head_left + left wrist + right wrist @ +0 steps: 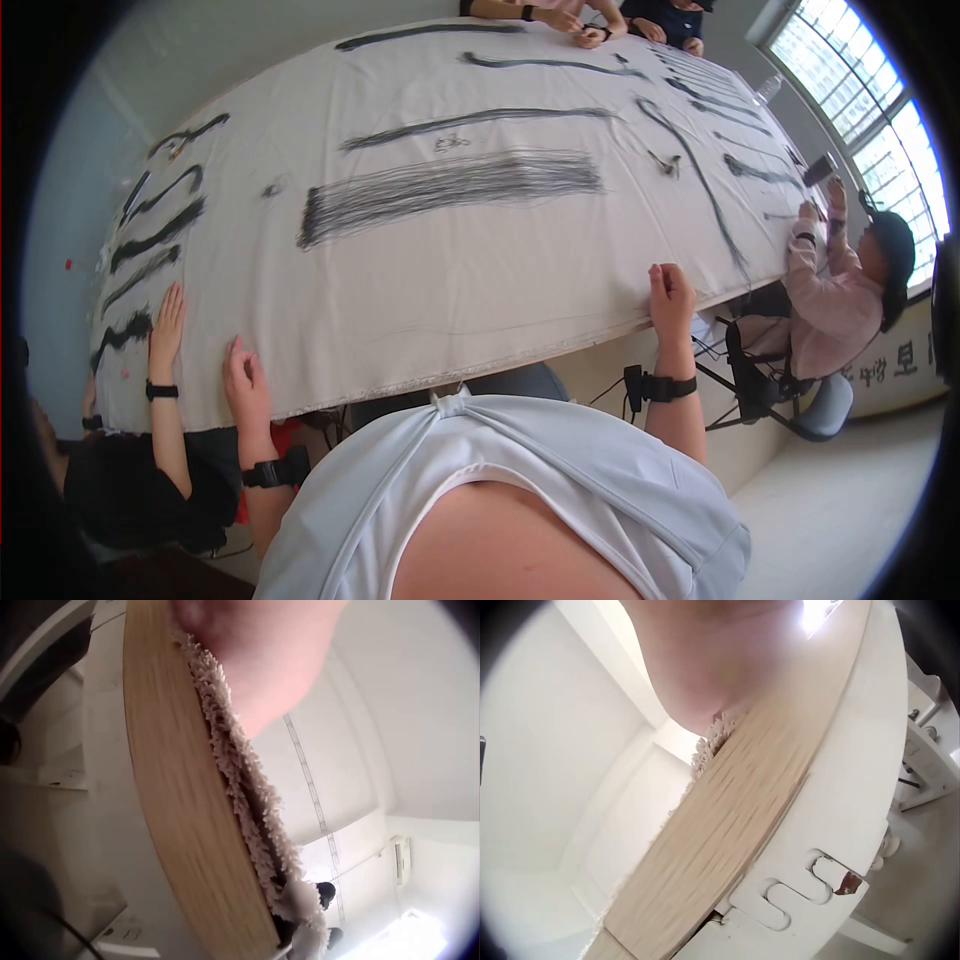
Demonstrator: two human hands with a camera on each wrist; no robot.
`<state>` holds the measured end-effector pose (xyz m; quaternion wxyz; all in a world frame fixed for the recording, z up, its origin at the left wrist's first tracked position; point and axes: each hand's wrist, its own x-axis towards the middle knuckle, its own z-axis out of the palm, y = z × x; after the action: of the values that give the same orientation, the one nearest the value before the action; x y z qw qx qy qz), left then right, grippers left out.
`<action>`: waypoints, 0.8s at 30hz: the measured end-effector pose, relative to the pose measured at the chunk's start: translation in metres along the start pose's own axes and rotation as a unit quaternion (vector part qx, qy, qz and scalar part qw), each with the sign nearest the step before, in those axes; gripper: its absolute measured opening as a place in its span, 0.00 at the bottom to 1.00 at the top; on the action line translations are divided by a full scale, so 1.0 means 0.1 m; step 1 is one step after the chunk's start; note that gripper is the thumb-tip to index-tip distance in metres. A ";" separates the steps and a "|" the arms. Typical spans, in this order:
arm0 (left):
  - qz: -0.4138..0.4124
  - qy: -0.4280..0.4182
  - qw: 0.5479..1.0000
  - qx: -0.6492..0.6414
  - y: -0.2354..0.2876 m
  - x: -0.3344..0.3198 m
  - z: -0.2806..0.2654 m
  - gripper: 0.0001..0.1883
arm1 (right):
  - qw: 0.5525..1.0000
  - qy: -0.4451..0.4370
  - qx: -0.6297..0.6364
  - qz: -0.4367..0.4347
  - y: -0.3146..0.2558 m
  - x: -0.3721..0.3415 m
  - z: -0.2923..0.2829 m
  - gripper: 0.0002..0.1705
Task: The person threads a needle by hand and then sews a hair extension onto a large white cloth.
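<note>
In the head view my left hand rests at the near edge of the cloth-covered table, fingers loosely bent and holding nothing. On the right, my right hand lies at the same edge, loosely curled, with nothing visible in it. Between and beyond them lies a wide band of dark strands. The left wrist view shows part of my left hand over the fringed cloth edge. Blurred in the right wrist view, my right hand is above the wooden table edge; its fingers are hidden there.
Several dark bundles lie across the cloth. Another person's hand rests at the left; a person in pink sits at the right, and others are at the far edge. A bottle stands at the far right.
</note>
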<state>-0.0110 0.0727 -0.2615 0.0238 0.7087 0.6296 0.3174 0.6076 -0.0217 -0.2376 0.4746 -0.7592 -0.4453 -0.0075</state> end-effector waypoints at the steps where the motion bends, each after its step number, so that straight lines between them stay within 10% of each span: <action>1: 0.008 -0.002 1.000 -0.003 -0.01 0.01 0.01 0.05 | 1.000 0.004 0.001 0.007 0.01 -0.01 -0.02 0.12; 24: 0.011 0.025 0.998 -0.050 0.02 -0.01 -0.09 0.05 | 0.991 -0.067 0.080 0.083 0.22 0.10 -0.22 0.16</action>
<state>-0.0132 0.0676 -0.2539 0.0400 0.7055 0.6053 0.3663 0.6373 -0.0341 -0.2370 0.5017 -0.7521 -0.4108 0.1179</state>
